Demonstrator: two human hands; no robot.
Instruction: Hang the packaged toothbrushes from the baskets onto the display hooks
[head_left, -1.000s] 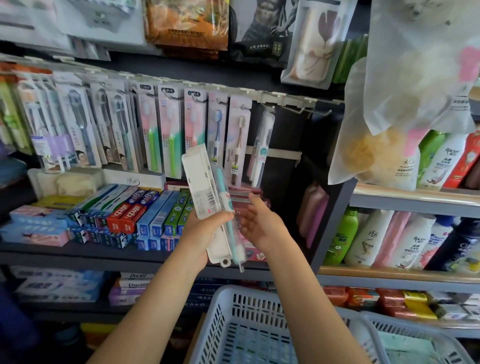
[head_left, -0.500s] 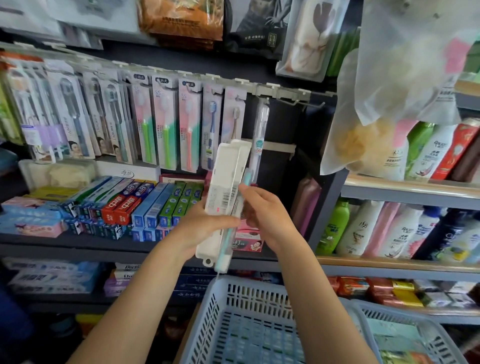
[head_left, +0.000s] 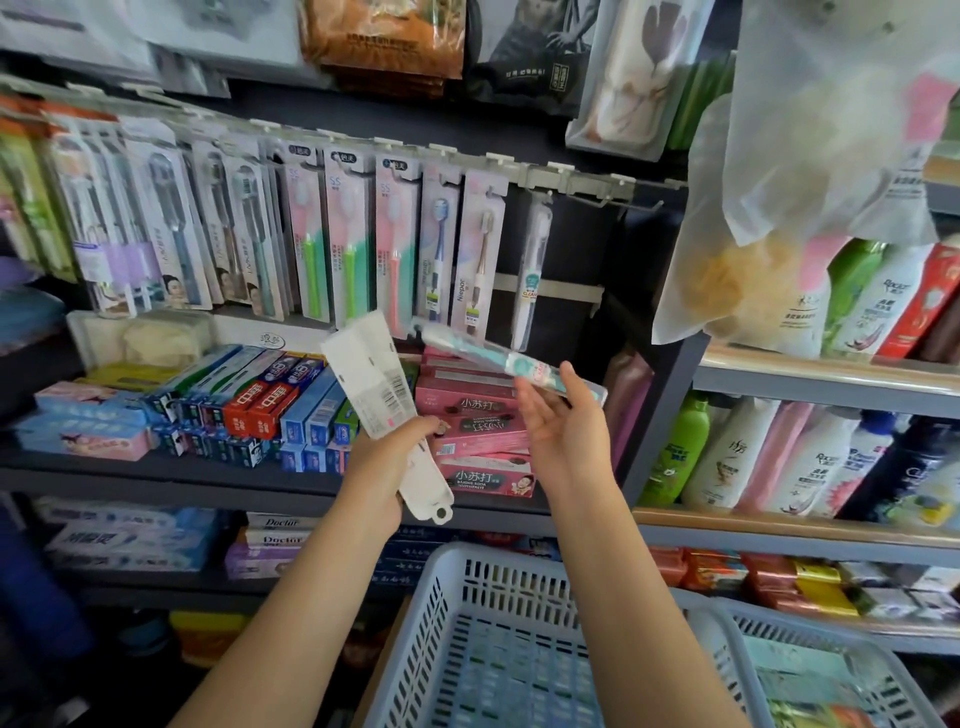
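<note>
While the left hand (head_left: 387, 457) grips white toothbrush packs (head_left: 387, 400) before the toothpaste shelf (head_left: 208, 475), the right hand (head_left: 563, 421) pinches a teal packaged toothbrush (head_left: 498, 361), seemingly between thumb and fingers, below the display hooks (head_left: 597, 189).

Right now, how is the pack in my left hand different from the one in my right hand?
The white pack in the left hand shows its plain back with a barcode; the teal toothbrush pack in the right hand is clear, with the brush visible. The white pack stands steeply, hang hole at the bottom; the teal one lies nearly level. The white one is broader. Both are off the hooks.
</note>
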